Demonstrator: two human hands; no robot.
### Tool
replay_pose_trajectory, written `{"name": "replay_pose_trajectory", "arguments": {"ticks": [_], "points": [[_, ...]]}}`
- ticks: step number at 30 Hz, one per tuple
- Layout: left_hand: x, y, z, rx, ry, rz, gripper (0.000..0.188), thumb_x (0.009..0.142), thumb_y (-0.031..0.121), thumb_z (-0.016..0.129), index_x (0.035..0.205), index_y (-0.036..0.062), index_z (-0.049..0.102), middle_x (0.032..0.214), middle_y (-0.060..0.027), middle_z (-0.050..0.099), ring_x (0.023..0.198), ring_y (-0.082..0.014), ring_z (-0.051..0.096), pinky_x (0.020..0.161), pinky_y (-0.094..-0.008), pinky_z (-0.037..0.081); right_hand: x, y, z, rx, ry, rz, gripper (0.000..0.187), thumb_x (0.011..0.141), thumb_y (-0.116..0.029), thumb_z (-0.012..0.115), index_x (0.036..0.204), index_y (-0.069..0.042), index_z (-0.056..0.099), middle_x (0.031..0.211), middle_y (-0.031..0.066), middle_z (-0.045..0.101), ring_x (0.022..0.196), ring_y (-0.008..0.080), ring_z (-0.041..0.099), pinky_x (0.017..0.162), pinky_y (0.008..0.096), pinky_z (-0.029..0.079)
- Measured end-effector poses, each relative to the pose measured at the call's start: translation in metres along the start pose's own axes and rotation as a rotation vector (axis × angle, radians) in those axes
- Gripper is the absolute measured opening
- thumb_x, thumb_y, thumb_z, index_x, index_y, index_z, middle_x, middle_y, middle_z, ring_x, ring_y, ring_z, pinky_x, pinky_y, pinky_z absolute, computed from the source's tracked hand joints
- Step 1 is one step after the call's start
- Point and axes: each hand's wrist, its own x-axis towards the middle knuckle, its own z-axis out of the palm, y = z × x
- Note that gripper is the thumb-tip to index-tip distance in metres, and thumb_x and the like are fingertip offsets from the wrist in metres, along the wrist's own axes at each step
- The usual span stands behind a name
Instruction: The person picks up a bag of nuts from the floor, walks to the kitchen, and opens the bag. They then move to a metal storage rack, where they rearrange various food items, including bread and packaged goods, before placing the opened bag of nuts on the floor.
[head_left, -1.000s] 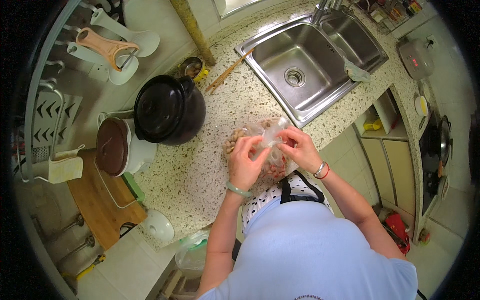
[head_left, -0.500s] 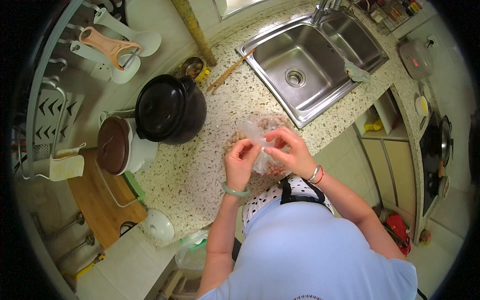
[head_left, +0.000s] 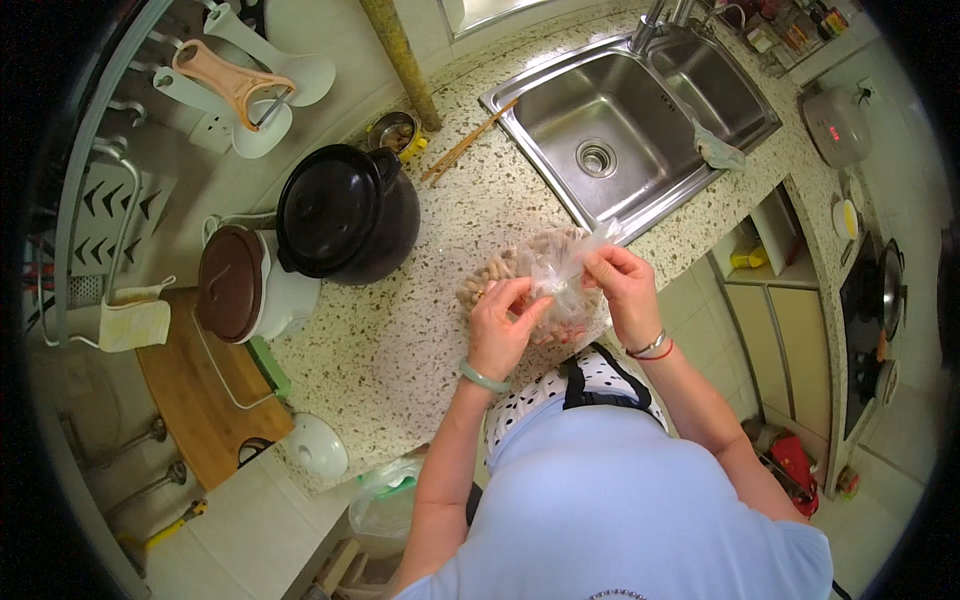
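A clear plastic bag (head_left: 556, 285) full of what look like unshelled peanuts (head_left: 497, 268) rests on the speckled counter in front of me. My left hand (head_left: 503, 322) is at the bag's near left side, thumb and forefinger closing on the gathered plastic. On the right, my right hand (head_left: 622, 292) pinches the bag's loose top between thumb and fingers and holds it up. Reddish pieces show through the lower part of the bag, between my hands and my body.
Left of the bag stand a black lidded pot (head_left: 347, 215) and a white pot with a brown lid (head_left: 232, 285). Chopsticks (head_left: 470, 140) lie beside the double sink (head_left: 560, 165). A white lid (head_left: 318, 446) sits at the counter's near left, by a wooden board (head_left: 215, 400).
My hands have moved apart. The right hand has drawn the bag's plastic top to the right; the left hand has shifted slightly right and nearer me. The view has shifted a little.
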Motion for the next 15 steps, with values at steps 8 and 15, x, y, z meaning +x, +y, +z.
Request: {"name": "replay_pose_trajectory", "arguments": {"ticks": [8, 15], "points": [[0.002, -0.003, -0.003, -0.159, 0.173, -0.048, 0.011, 0.082, 0.009, 0.072, 0.089, 0.002, 0.066, 0.077, -0.0025, 0.061, 0.065, -0.0112, 0.057, 0.059, -0.0246, 0.046, 0.001, -0.002, -0.008, -0.118, -0.324, 0.009, 0.016, 0.092, -0.014, 0.057, 0.096, -0.002, 0.067, 0.094, 0.0011, 0.066, 0.084, 0.0074, 0.059, 0.074, 0.0225, 0.048], [0.007, 0.003, -0.011, -0.234, 0.192, -0.076, 0.006, 0.085, 0.007, 0.068, 0.085, 0.0014, 0.065, 0.074, -0.001, 0.061, 0.064, -0.0097, 0.056, 0.057, -0.0242, 0.046, -0.002, 0.023, -0.014, -0.119, -0.414, 0.043, 0.021, 0.089, -0.012, 0.058, 0.108, -0.003, 0.06, 0.115, 0.0076, 0.06, 0.102, 0.0128, 0.057, 0.089, 0.0284, 0.046]]}}
